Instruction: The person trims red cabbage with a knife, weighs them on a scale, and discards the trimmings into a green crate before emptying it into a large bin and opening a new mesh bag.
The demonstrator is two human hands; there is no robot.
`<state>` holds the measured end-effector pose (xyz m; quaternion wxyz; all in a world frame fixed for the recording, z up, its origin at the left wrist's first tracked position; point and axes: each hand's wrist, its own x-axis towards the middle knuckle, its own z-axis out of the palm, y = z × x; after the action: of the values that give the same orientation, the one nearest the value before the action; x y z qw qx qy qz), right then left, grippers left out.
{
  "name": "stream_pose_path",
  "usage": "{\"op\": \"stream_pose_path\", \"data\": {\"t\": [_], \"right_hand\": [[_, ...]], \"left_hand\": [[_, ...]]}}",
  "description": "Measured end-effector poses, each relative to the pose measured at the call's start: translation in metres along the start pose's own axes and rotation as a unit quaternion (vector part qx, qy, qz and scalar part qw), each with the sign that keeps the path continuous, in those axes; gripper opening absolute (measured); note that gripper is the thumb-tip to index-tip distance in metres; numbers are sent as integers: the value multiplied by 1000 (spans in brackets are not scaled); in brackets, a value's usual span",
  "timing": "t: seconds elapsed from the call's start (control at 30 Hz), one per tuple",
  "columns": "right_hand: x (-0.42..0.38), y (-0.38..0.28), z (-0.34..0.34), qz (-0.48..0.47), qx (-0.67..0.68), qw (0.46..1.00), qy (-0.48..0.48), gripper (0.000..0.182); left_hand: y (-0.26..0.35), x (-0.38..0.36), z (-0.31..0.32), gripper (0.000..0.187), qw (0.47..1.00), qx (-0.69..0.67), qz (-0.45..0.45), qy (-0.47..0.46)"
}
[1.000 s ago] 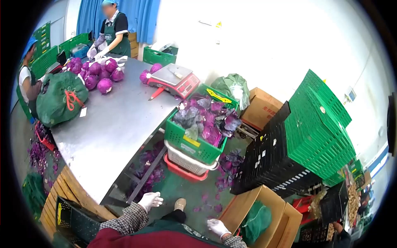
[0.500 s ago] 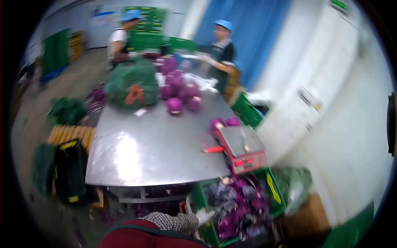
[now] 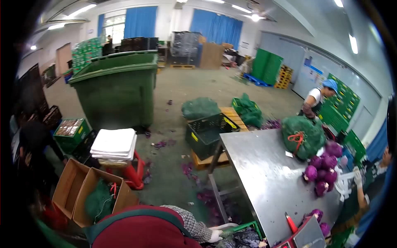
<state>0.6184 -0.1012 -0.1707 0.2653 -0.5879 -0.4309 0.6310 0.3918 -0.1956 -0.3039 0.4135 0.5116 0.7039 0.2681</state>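
Note:
My left hand [image 3: 215, 236], in a white glove below a checked sleeve, is low in the view at the left edge of a green crate [image 3: 247, 226]. Its fingers are too small and partly hidden to make out. Dark purple cabbage leaves [image 3: 244, 239] lie in the crate, which the lower edge cuts off. A curved pale bar [image 3: 224, 226] shows beside the hand. My right hand is out of view. Right of the crate, a red scale [image 3: 308, 236] and a red-handled knife [image 3: 291, 223] rest on the metal table [image 3: 264, 165].
Purple cabbages [image 3: 322, 169] and a full green net sack [image 3: 304, 137] sit on the table near two co-workers. A black crate [image 3: 206, 134], red stool [image 3: 134, 171], open carton [image 3: 97, 198] and large green bin [image 3: 115, 91] stand to the left. Leaf scraps litter the floor.
My view has swung left, so the table, scale and leaf crate now appear farther right and lower. The bin, stool and carton have come into view. My left hand stays beside the crate.

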Motion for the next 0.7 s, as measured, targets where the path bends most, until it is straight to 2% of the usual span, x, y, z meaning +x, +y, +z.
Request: {"op": "stream_pose_path", "data": {"t": [0.1,0.17,0.2,0.23,0.3,0.33,0.37,0.4,0.43,0.47,0.5,0.7], "right_hand": [[14,-9,32,-7,-31,997,-68,25],[16,-11,56,-11,-47,994,-102,25],[14,-12,70,-12,-57,992,-116,25],[11,-13,86,-13,-66,989,-134,25],[4,-18,116,-19,-82,984,-159,25],[1,-22,128,-24,-88,982,-166,25],[-2,-24,138,-26,-94,980,-171,25],[-6,-26,149,-28,-98,979,-175,25],[-8,-28,159,-29,-99,979,-176,25],[-11,-31,168,-31,-102,978,-177,25],[-12,-33,177,-34,-105,978,-179,26],[-32,-48,230,-50,-113,982,-144,26]], "left_hand": [[7,-8,-6,37,997,60,36,14],[15,-9,-12,49,996,54,64,6],[15,-4,-10,57,966,-205,155,40],[15,1,-7,66,862,-433,261,26],[4,10,-4,68,866,-397,301,47],[1,15,-14,70,956,-228,182,34],[-4,11,-13,67,951,-193,208,125],[4,-9,-37,50,998,-11,-21,62],[-37,14,-23,39,998,-7,-25,57],[-2,-54,-73,34,995,-24,-38,95],[-14,-67,-89,37,997,-35,-39,59],[-51,-93,-154,44,996,-9,-63,65]]}}
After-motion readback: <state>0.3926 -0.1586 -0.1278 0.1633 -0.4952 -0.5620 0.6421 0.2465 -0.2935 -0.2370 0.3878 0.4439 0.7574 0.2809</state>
